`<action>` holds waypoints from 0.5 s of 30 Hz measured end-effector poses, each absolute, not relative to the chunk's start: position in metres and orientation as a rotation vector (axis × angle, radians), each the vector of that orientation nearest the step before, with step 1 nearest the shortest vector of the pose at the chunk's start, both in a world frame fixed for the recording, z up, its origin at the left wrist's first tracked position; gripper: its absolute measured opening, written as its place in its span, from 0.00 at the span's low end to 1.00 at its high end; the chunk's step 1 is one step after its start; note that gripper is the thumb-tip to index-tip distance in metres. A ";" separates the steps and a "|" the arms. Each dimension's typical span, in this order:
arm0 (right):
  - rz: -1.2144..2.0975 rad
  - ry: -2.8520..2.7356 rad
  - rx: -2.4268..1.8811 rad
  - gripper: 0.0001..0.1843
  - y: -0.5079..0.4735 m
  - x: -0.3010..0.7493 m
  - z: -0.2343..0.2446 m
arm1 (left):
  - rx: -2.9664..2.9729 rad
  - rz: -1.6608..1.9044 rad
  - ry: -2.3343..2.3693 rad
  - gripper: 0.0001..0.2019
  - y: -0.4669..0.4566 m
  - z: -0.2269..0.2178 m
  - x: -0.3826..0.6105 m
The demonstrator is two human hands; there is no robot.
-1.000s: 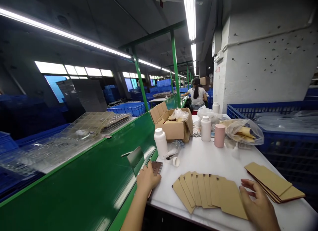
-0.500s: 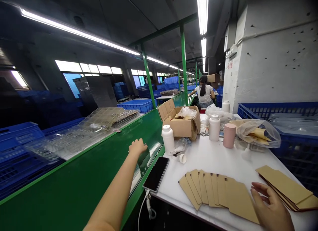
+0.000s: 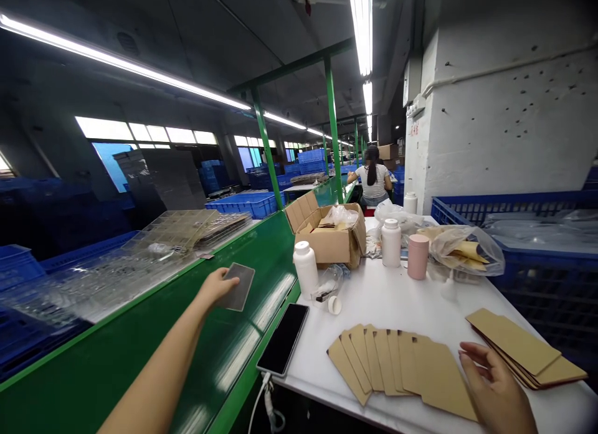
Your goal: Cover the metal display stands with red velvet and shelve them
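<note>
Left hand: the hand (image 3: 217,289) is out over the green belt (image 3: 261,253), arm stretched forward; grip closed on a thin grey see-through panel (image 3: 239,287), thumb on the near face.
Panel: in the left hand, tilted, above or against the belt; can't tell from here if its lower edge touches.
Right hand: the hand (image 3: 498,387) is at the desk (image 3: 374,297), fingers loosely curled, thumb apart from them, grip released; just beside the fan, contact with the last card unclear.
Fan: brown cards (image 3: 436,372) overlapping in a spread along the near desk edge, dark marks at several top corners.
Stack: more brown cards (image 3: 516,344) piled loosely, beyond the right hand.
Phone: dark-screened phone (image 3: 283,339) flat at the desk's left edge, white cable (image 3: 255,401) hanging from its near end.
Bottles: white bottle (image 3: 306,269) behind the phone, loose cap (image 3: 334,305) near it; another white bottle (image 3: 391,242) stands beside a pink jar (image 3: 418,258).
Carton: open cardboard box (image 3: 327,247) behind the nearest bottle, bag and brown pieces inside.
Co-worker: person (image 3: 374,180) seated farther down the belt, back turned.
</note>
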State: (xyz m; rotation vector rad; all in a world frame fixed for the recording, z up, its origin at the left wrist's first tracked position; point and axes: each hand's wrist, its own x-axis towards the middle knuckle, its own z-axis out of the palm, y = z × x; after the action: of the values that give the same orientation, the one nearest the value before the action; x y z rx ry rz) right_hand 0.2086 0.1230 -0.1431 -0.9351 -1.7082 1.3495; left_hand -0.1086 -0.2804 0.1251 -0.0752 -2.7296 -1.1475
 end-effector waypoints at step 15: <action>1.133 -1.731 -0.815 0.15 0.113 0.205 -0.117 | -0.961 -2.288 -2.052 0.31 -0.101 0.100 0.067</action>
State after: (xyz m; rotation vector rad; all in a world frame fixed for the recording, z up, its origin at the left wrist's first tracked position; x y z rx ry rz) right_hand 0.2047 0.1126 -0.1171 -0.8148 -1.7313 1.1333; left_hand 0.0675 -0.1008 0.1004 -0.9614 -2.0523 -2.2884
